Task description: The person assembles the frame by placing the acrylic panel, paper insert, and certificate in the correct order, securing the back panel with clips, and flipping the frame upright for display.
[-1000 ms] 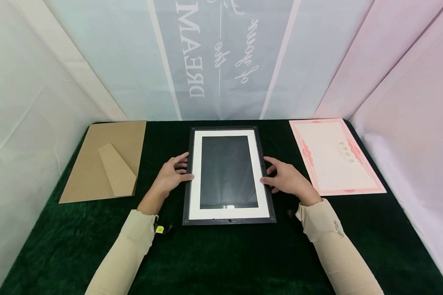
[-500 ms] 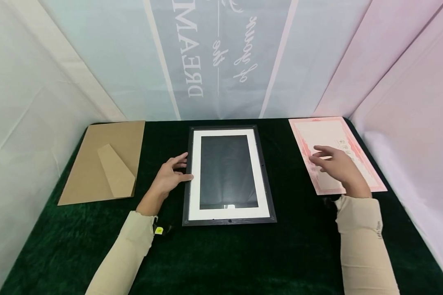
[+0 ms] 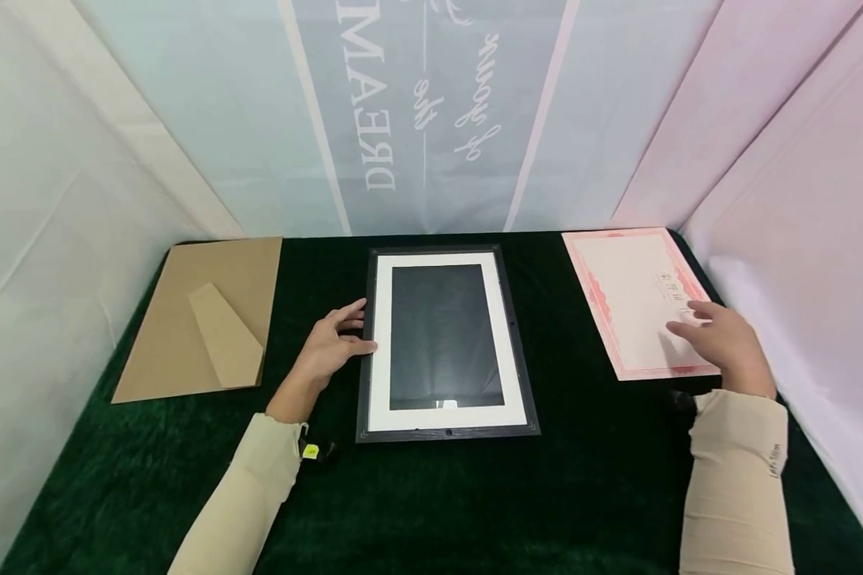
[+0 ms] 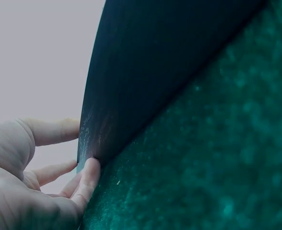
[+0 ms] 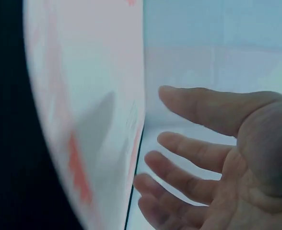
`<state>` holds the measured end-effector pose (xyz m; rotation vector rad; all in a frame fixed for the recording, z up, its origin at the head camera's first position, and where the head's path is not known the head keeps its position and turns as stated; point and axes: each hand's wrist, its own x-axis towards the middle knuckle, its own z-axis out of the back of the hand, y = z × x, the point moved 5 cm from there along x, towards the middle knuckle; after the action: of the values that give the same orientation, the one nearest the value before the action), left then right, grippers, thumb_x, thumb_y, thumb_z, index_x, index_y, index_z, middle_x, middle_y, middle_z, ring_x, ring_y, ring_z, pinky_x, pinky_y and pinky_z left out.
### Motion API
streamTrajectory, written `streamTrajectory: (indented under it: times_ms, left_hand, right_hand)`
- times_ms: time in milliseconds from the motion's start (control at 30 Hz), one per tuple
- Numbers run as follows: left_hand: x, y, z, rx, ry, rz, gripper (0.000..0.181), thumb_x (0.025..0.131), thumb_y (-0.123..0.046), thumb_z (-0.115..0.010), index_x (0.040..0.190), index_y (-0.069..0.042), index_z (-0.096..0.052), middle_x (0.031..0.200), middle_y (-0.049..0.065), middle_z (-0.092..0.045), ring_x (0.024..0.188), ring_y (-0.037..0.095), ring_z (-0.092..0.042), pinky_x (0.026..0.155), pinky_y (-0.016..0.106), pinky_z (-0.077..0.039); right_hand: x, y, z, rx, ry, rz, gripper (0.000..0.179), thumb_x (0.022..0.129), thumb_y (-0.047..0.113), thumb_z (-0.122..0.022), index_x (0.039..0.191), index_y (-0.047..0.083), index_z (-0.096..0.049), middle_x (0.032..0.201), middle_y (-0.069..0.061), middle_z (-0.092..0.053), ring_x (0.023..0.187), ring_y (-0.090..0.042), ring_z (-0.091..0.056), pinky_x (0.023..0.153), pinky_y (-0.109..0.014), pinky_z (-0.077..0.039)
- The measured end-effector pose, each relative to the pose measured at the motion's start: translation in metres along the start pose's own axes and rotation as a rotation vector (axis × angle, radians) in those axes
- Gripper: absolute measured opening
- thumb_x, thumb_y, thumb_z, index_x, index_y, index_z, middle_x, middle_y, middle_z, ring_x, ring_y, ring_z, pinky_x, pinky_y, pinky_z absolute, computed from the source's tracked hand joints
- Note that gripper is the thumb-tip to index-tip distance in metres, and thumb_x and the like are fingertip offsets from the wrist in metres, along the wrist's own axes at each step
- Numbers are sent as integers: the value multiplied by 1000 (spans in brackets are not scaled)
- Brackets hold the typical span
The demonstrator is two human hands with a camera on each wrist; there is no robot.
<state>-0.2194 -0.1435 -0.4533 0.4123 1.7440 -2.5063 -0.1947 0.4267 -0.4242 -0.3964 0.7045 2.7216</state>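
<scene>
A black picture frame [image 3: 449,434] with a white mat round a dark glass pane lies flat at the middle. My left hand [image 3: 328,342] holds its left side, thumb over the rim and fingers along the outer edge. That frame's dark side [image 4: 126,72] fills much of the left wrist view, fingertips right at its lower edge. To the right lies a certificate [image 3: 618,303], a white sheet with a pink border. Over its lower right edge hovers my right hand [image 3: 722,339], fingers spread and loosely bent, with nothing in them. The right wrist view shows the certificate [image 5: 90,96] beside those fingertips.
A brown backing board [image 3: 158,319] with a fold-out stand [image 3: 226,335] lies at the left of the table. Dark green cloth [image 3: 431,503] covers the table. White and pink fabric hangs along both sides, and a printed backdrop [image 3: 431,120] rises behind.
My right hand has let go of the picture frame's right side and moved right, across the certificate to its far edge. The left hand has stayed at the frame.
</scene>
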Motion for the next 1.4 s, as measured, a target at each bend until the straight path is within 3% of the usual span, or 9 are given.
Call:
streamTrajectory:
  times_ms: [200,567,733,833,933,1000,1067,1233,1400]
  left_hand:
    - [2,2,1,-3,-2,-8,78,85,-3,-75,152,-22,-41,145,11,-44,132,29,-46,111,46,-43]
    - [4,-2,-3,7,-5,-25,77,85,-3,-75,152,-20,-42,143,12,-44,131,29,-46,110,45,-44]
    - [5,-3,-6,5,5,-23,77,85,-4,-75,152,-20,-41,143,11,-44,133,28,-45,110,45,-44]
    - [5,-3,-7,11,3,-26,77,85,-4,-75,152,-20,-41,143,11,-45,133,28,-45,110,45,-44]
    - [5,-3,-7,17,1,-28,77,85,-4,-75,152,-21,-42,142,11,-45,132,28,-46,110,45,-44]
    - [6,-3,-7,21,0,-28,77,85,-5,-75,152,-21,-42,142,10,-45,132,28,-46,110,45,-44]
    - [6,-3,-7,22,0,-26,77,85,-5,-75,152,-21,-41,142,11,-45,132,28,-46,110,45,-44]
    - [6,-2,-8,30,-6,-23,77,85,-5,-75,152,-21,-41,142,10,-45,132,27,-46,110,44,-44]
    - [6,-2,-8,24,-8,-14,76,85,-5,-75,152,-23,-42,143,9,-45,132,27,-46,111,45,-44]
  right_hand:
    - [-2,-31,1,-10,25,-113,99,94,54,-58,154,-7,-9,146,-48,-16,125,-65,-22,96,-74,-32]
    - [-8,-46,5,-4,-21,-232,114,87,60,-66,155,-4,0,149,-48,-9,123,-71,-14,97,-77,-28]
    - [-7,-55,13,37,-130,-241,88,91,30,-65,154,-6,-15,148,-40,-31,127,-62,-28,102,-68,-32]
    - [-6,-58,19,75,-215,-218,67,91,19,-59,150,-3,-35,121,-22,-67,114,-42,-48,88,-44,-46]
    - [-9,-59,23,117,-232,-221,57,95,22,-56,148,4,-43,114,-15,-68,101,-31,-51,68,-25,-42]
    - [-10,-59,24,132,-195,-211,59,98,28,-54,150,6,-40,121,-17,-65,101,-31,-52,64,-23,-42]
    - [-13,-59,24,159,-143,-197,63,99,35,-51,153,8,-32,141,-35,-45,107,-40,-51,67,-31,-47]
    - [-16,-56,25,171,-41,-136,76,100,39,-52,157,9,-13,145,-42,-31,114,-51,-45,78,-51,-47]
    - [-16,-52,29,211,-107,-137,76,99,37,-55,157,5,-17,150,-38,-29,110,-46,-46,70,-35,-47]
